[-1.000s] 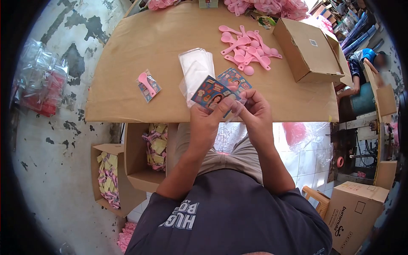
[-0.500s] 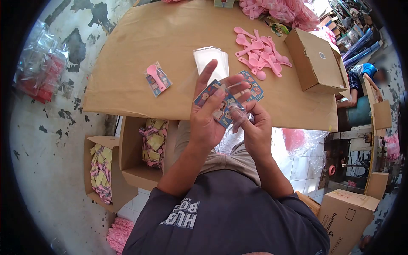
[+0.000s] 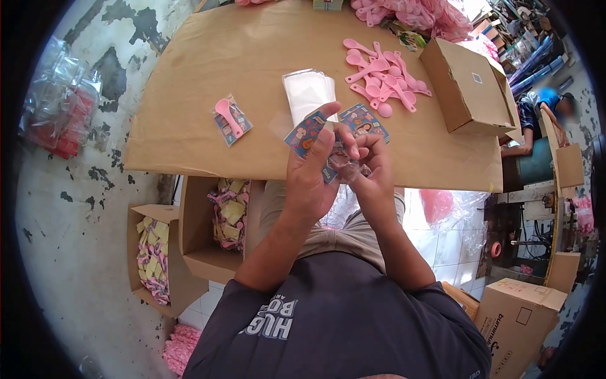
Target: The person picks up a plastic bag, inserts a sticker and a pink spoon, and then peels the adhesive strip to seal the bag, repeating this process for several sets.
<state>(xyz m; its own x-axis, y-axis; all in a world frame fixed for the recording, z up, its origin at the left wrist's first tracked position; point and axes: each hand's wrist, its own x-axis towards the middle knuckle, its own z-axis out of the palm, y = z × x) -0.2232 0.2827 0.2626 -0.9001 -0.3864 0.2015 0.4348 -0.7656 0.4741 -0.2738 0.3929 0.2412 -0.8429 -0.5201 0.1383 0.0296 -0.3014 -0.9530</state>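
Note:
My left hand (image 3: 310, 174) is closed on a blue printed card (image 3: 303, 135), its thumb lying across the card's face. Close against it, my right hand (image 3: 377, 180) pinches a crumpled clear plastic bag (image 3: 344, 165) at the card's lower right edge. Just behind the hands lie a stack of white sheets or clear bags (image 3: 307, 91) and a pile of blue cards (image 3: 366, 120). A packed pink spoon with a card (image 3: 231, 120) rests to the left. Loose pink spoons (image 3: 385, 79) are heaped at the back right.
An open cardboard box (image 3: 467, 88) stands on the table's right (image 3: 189, 95). Below the left edge, boxes (image 3: 214, 265) hold small packets. Pink bagged items (image 3: 435, 19) lie at the back. Another person (image 3: 546, 104) sits at far right.
The fingers of my left hand have folded in from a spread pose. My right hand has moved slightly left, and the plastic now covers more of the card's lower right part.

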